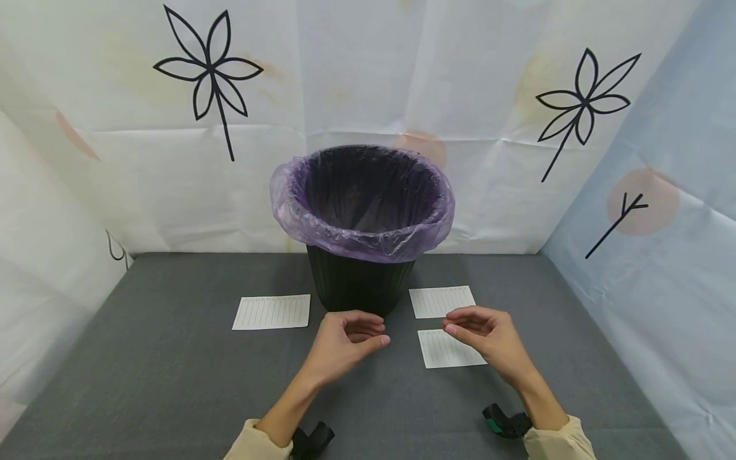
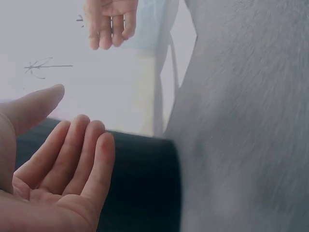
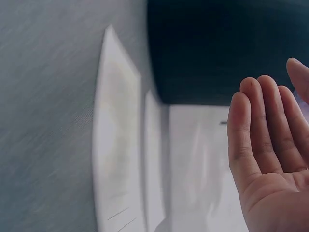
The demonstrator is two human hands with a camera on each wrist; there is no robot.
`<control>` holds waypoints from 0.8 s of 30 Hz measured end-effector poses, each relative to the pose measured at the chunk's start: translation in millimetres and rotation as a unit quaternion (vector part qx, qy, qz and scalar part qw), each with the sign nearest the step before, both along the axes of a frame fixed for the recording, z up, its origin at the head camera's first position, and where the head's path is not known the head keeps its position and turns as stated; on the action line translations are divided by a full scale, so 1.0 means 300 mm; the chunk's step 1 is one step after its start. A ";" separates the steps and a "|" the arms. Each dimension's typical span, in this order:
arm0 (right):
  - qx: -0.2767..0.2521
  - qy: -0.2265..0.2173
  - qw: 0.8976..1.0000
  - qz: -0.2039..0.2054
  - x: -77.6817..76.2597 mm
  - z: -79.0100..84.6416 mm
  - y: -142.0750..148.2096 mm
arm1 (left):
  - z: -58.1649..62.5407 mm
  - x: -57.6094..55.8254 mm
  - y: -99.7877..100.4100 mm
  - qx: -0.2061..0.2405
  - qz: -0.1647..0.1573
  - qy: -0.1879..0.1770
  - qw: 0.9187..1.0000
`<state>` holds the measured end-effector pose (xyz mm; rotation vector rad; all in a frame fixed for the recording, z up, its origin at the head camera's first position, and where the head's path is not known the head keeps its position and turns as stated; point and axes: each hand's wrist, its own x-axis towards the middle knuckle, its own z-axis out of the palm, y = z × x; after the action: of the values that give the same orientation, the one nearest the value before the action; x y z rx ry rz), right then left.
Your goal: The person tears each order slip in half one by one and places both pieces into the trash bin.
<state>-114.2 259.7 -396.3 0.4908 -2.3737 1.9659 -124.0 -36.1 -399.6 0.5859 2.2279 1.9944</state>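
Note:
A black bin (image 1: 359, 278) with a purple plastic liner (image 1: 368, 246) folded over its rim stands at the back of the grey table. My left hand (image 1: 347, 342) hovers in front of the bin's base, fingers loosely bent, nothing in it. To the right, my right hand (image 1: 485, 335) hangs above two lined white cards, the far card (image 1: 439, 302) and the near card (image 1: 448, 350), and covers part of them. Its fingers are loosely bent around air. In the right wrist view the palm (image 3: 277, 193) is bare, and the left wrist view shows a bare left palm (image 2: 63, 203).
Another lined card (image 1: 272, 312) lies left of the bin. Grey cloth (image 1: 172, 383) covers the table. A white backdrop (image 1: 356, 76) with leaf drawings rises behind, and a bluish side sheet (image 1: 678, 275) closes the right. A thin dark cord (image 1: 117, 249) hangs at the left corner.

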 end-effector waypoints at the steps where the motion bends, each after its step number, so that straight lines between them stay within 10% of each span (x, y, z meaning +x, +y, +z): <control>1: 0.000 -0.003 1.000 -0.003 0.000 -0.011 0.010 | -0.009 -0.002 0.013 0.000 0.001 -0.002 1.000; 24: 0.067 0.006 0.995 -0.079 -0.021 -0.131 0.167 | -0.156 -0.056 0.272 -0.106 0.030 0.016 0.994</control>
<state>-120.7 309.7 -435.7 0.3046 -2.4646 1.7423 -140.7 45.6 -446.4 0.5362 2.4632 1.7517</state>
